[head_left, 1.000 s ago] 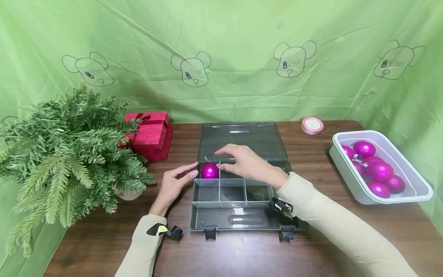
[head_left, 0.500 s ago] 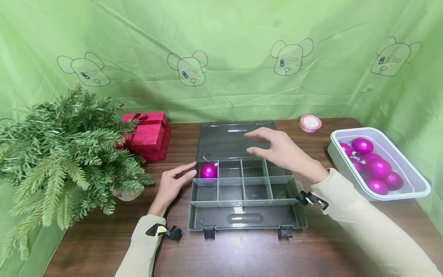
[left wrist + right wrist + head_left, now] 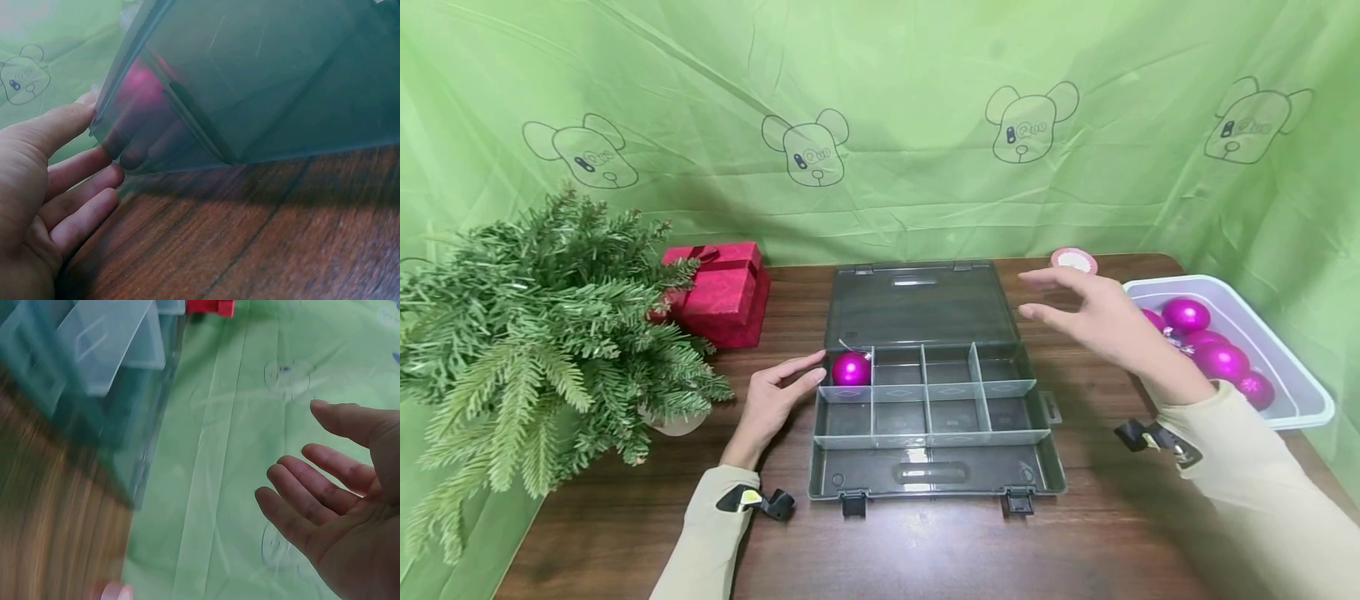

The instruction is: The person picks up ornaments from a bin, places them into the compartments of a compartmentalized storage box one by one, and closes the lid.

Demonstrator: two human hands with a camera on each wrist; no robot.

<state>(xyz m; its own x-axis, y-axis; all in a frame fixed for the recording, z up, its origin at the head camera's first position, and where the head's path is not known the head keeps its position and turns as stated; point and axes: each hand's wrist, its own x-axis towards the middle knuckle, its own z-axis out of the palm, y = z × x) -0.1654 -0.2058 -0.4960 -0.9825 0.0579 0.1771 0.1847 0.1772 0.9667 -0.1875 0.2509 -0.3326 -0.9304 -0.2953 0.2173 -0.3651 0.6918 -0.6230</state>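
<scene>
A dark see-through divider box (image 3: 937,473) lies with its lid folded back on the table. One shiny magenta Christmas bauble (image 3: 852,370) sits in its back left compartment, its silver hanging loop pointing up. My left hand (image 3: 772,400) rests at the box's left side, fingertips right at the wall; in the left wrist view the bauble shows pink through that wall. My right hand (image 3: 1097,321) is in the air between the box and a white tub (image 3: 1311,367), fingers spread and holding nothing, as the right wrist view (image 3: 337,506) also shows. Several magenta baubles (image 3: 1221,361) lie in the tub, partly hidden by the right arm.
An artificial fir tree (image 3: 550,333) stands at the left, overlapping a red gift box (image 3: 722,292) with a ribbon. A pink ribbon roll (image 3: 1073,260) lies at the back right. Green printed cloth (image 3: 917,183) hangs behind the wooden table (image 3: 910,558).
My right hand has moved away from the bauble in the back left compartment, rightward across the box toward the tub. The left hand has stayed at the box's left side.
</scene>
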